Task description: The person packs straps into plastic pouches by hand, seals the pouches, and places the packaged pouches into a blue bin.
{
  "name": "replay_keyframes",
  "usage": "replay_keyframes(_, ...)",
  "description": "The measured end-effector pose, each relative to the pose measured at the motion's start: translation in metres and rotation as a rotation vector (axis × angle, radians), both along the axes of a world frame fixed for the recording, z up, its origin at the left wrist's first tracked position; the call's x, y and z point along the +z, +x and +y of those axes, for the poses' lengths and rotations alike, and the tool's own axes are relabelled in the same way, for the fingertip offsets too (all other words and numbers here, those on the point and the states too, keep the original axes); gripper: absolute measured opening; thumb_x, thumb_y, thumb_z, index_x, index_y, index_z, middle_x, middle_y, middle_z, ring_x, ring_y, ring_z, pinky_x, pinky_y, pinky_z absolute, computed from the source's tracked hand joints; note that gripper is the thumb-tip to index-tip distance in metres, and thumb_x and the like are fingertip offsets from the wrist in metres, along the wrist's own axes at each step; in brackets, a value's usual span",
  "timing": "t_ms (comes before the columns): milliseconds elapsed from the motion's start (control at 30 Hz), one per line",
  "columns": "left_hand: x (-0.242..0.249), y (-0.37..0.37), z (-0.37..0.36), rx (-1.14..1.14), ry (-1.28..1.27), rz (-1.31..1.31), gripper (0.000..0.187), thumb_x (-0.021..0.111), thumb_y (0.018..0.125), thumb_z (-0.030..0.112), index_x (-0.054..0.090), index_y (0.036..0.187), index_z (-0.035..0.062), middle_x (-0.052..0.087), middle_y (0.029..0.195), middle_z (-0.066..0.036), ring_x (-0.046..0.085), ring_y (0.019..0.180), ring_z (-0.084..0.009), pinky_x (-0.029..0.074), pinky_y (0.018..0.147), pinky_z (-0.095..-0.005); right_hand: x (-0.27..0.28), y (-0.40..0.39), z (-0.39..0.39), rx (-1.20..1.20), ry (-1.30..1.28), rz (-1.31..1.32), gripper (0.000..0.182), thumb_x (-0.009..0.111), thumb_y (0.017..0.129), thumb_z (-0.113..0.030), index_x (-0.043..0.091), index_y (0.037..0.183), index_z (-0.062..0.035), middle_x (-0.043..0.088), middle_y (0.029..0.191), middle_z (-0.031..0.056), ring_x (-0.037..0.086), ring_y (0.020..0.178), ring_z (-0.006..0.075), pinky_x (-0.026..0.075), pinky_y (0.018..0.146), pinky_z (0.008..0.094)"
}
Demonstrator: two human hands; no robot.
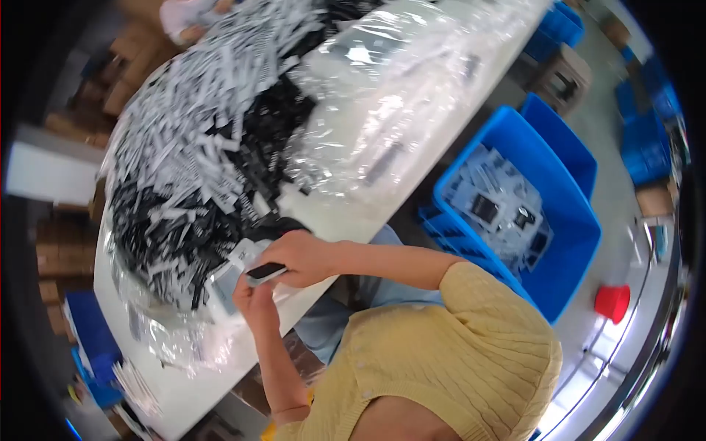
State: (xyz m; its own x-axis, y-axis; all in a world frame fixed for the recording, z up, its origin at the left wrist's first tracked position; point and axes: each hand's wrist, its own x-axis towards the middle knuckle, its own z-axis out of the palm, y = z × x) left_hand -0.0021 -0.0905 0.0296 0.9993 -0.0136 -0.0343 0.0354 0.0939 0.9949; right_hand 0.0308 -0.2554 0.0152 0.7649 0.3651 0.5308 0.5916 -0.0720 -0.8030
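My left hand and my right hand meet over the near edge of the white table. Between them is a small flat black piece with a pale edge, its kind not clear. The fingers of both hands are closed at it. A clear plastic packet with a white label shows just beyond my right fingers, overlapping them in this view. Close behind the hands rises a heap of black and white printed strips. Clear plastic bags lie left of my left hand.
Large clear plastic bags cover the table's far right part. Beside the table stands a blue bin with several bagged black items inside. A red bucket is on the floor. Cardboard boxes stand left; another person's sleeve shows at the top.
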Motion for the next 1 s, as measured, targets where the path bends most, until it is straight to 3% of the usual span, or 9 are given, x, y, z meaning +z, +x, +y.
replay_keyframes(133, -0.001, 0.012, 0.015, 0.057, 0.804, -0.461, 0.019, 0.058, 0.075, -0.003, 0.063, 0.094, -0.0032, 0.062, 0.074, -0.007, 0.055, 0.065, -0.0147, 0.043, 0.063, -0.0252, 0.011, 0.005, 0.01, -0.076, -0.223, -0.155, 0.026, 0.068, 0.067, -0.019, 0.058, 0.088, -0.0076, 0.06, 0.075, 0.0105, 0.061, 0.068, 0.0313, 0.048, 0.058, 0.0414)
replay_keyframes(200, 0.011, 0.02, 0.021, 0.053, 0.775, -0.531, 0.024, 0.06, 0.069, -0.003, 0.064, 0.093, -0.0024, 0.06, 0.069, -0.011, 0.054, 0.059, -0.0198, 0.042, 0.058, -0.0278, 0.017, 0.005, 0.018, -0.083, -0.196, -0.25, 0.027, 0.068, 0.066, -0.018, 0.055, 0.087, -0.008, 0.059, 0.076, 0.0083, 0.061, 0.067, 0.0296, 0.048, 0.055, 0.0403)
replay_keyframes(333, 0.029, 0.031, 0.036, 0.113, 0.858, -0.664, 0.036, 0.066, 0.056, -0.001, 0.067, 0.092, 0.0023, 0.055, 0.064, -0.005, 0.052, 0.056, -0.013, 0.04, 0.055, -0.0246, 0.032, -0.003, 0.032, -0.029, -0.191, -0.23, 0.02, 0.068, 0.062, -0.01, 0.054, 0.076, -0.006, 0.057, 0.073, 0.0096, 0.058, 0.065, 0.0309, 0.045, 0.053, 0.0402)
replay_keyframes(433, 0.041, 0.029, 0.038, 0.06, 0.614, -0.373, 0.035, 0.066, 0.064, 0.0, 0.066, 0.098, 0.0046, 0.055, 0.065, -0.003, 0.051, 0.056, -0.0115, 0.039, 0.053, -0.0233, 0.038, 0.0, 0.037, -0.017, -0.098, -0.128, 0.018, 0.068, 0.065, -0.01, 0.054, 0.074, -0.0051, 0.054, 0.068, 0.0121, 0.056, 0.062, 0.032, 0.043, 0.053, 0.0397)
replay_keyframes(467, 0.049, 0.025, 0.042, -0.046, 0.723, -0.33, 0.036, 0.065, 0.067, 0.0, 0.066, 0.103, 0.0049, 0.059, 0.067, -0.006, 0.05, 0.053, -0.013, 0.039, 0.052, -0.0248, 0.04, 0.001, 0.039, 0.006, -0.043, -0.145, 0.017, 0.068, 0.065, -0.01, 0.055, 0.075, -0.0046, 0.054, 0.067, 0.0125, 0.056, 0.061, 0.0322, 0.043, 0.052, 0.0391)
replay_keyframes(667, 0.056, 0.02, 0.043, 0.227, 1.232, -0.873, 0.054, 0.058, 0.062, -0.008, 0.065, 0.111, 0.0114, 0.053, 0.063, -0.008, 0.051, 0.047, -0.0237, 0.04, 0.043, -0.0336, 0.018, 0.029, 0.045, -0.254, -0.109, -0.144, 0.022, 0.07, 0.07, -0.016, 0.057, 0.084, -0.0044, 0.058, 0.074, 0.0122, 0.059, 0.068, 0.0318, 0.046, 0.056, 0.0401)
replay_keyframes(867, 0.054, 0.03, 0.041, 0.343, 0.875, -0.488, 0.061, 0.055, 0.062, -0.011, 0.061, 0.118, 0.0121, 0.056, 0.067, -0.011, 0.055, 0.055, -0.026, 0.044, 0.05, -0.0323, 0.028, 0.0, 0.058, -0.197, -0.271, -0.119, 0.033, 0.066, 0.081, -0.03, 0.055, 0.098, -0.0045, 0.06, 0.088, 0.0129, 0.061, 0.074, 0.0334, 0.049, 0.062, 0.0412)
replay_keyframes(933, 0.043, 0.031, 0.042, 0.434, 0.77, -0.696, 0.057, 0.057, 0.063, -0.01, 0.062, 0.116, 0.0114, 0.057, 0.069, -0.011, 0.055, 0.058, -0.0265, 0.044, 0.051, -0.0345, 0.016, 0.003, 0.063, -0.219, -0.227, -0.064, 0.032, 0.062, 0.085, -0.029, 0.056, 0.101, -0.0027, 0.062, 0.09, 0.0165, 0.06, 0.079, 0.0368, 0.048, 0.064, 0.0414)
replay_keyframes(1000, 0.034, 0.025, 0.045, 0.343, 0.976, -0.891, 0.054, 0.062, 0.064, -0.005, 0.062, 0.116, 0.011, 0.057, 0.071, -0.009, 0.056, 0.061, -0.0268, 0.045, 0.052, -0.0359, 0.003, 0.016, 0.073, -0.144, -0.127, 0.038, 0.026, 0.058, 0.087, -0.024, 0.057, 0.099, -0.0008, 0.062, 0.085, 0.0183, 0.062, 0.074, 0.0324, 0.048, 0.064, 0.038)
